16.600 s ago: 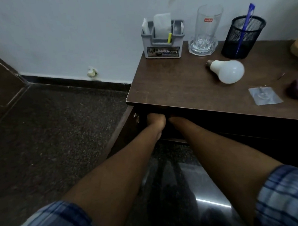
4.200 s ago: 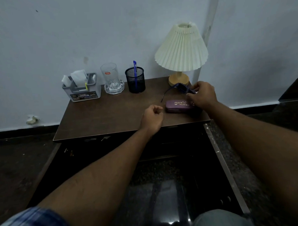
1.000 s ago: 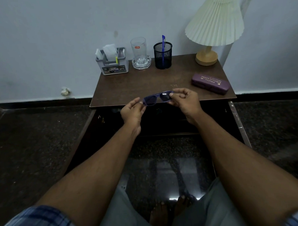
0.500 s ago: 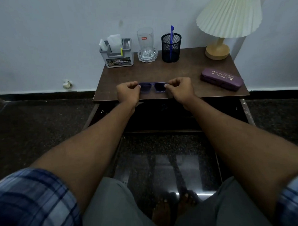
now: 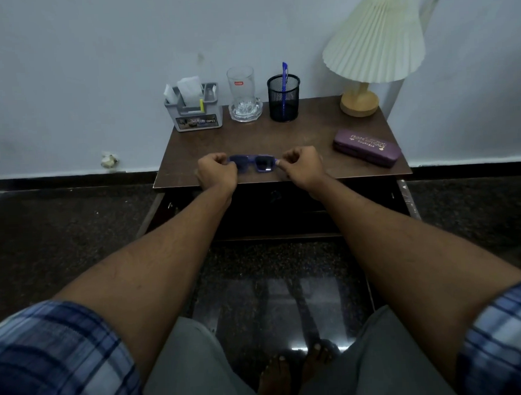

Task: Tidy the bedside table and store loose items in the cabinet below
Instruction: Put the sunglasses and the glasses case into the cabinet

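Observation:
Blue-framed glasses (image 5: 256, 164) are held just above the front of the brown bedside table (image 5: 304, 135). My left hand (image 5: 215, 173) pinches their left end and my right hand (image 5: 301, 167) pinches their right end, fingers curled. A purple glasses case (image 5: 366, 147) lies closed on the table's right side, apart from both hands. Below the tabletop the cabinet (image 5: 277, 210) stands open and dark inside; its contents cannot be made out.
Along the table's back stand a grey organiser (image 5: 193, 110) with papers, a glass mug (image 5: 243, 94), a black mesh pen cup (image 5: 283, 98) with a blue pen, and a cream pleated lamp (image 5: 372, 46). Both cabinet doors (image 5: 407, 197) swing outward. My bare feet show on the glossy floor.
Both hands keep hold of the glasses at their ends over the last second. They carried them from in front of the table's edge to just over its front.

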